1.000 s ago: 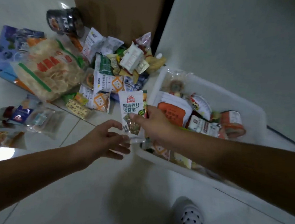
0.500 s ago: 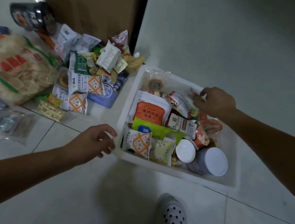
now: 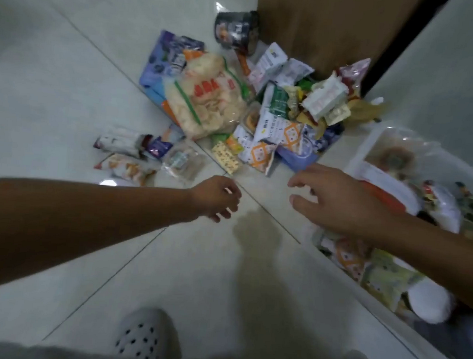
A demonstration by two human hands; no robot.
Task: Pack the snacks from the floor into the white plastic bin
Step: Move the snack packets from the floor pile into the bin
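Pale floor tiles (image 3: 67,86) carry a loose heap of snacks (image 3: 273,131) at the far middle, set against a brown cardboard box (image 3: 326,25). A big clear bag of pale crackers (image 3: 207,100) lies on the heap's left side, and a black cup (image 3: 236,29) lies tipped at the far end. The white plastic bin (image 3: 362,149) sits on the right, just beside the heap, crowded with packets and tubs. The left grip (image 3: 217,197) hovers over bare tile near the heap, fingers loosely curled, holding nothing. The right grip (image 3: 338,201) hangs over the bin's left edge, fingers relaxed and spread wide, empty. A white perforated slipper (image 3: 146,339) shows at the near edge.
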